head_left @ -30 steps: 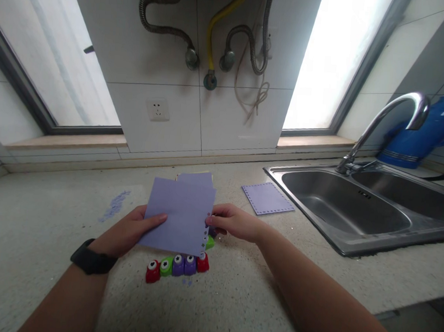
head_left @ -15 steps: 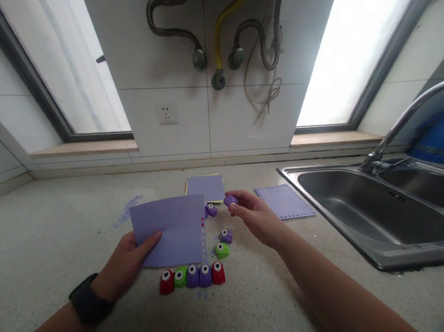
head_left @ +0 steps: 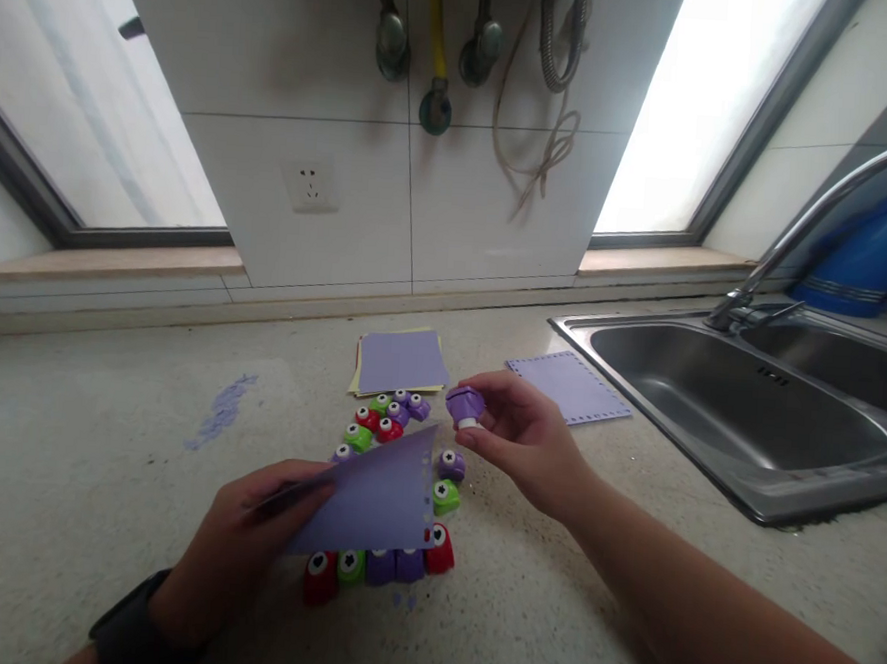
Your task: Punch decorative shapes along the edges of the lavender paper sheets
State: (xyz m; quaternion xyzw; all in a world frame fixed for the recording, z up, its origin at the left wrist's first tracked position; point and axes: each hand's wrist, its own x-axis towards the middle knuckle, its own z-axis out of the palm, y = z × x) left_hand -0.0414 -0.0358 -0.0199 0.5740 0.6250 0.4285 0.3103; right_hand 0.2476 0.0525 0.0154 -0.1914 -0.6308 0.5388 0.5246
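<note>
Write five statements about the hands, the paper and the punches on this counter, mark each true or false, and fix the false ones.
1. The right hand holds a purple punch. True.
2. The left hand holds a green punch. False: it holds a purple sheet.
3. The purple sheet has holes along its right edge. True.
4. The top paper of the stack behind the punches is red. False: it is purple, with yellow showing at the edges beneath it.
5. The sink is to the left of both hands. False: it is to their right.
</note>
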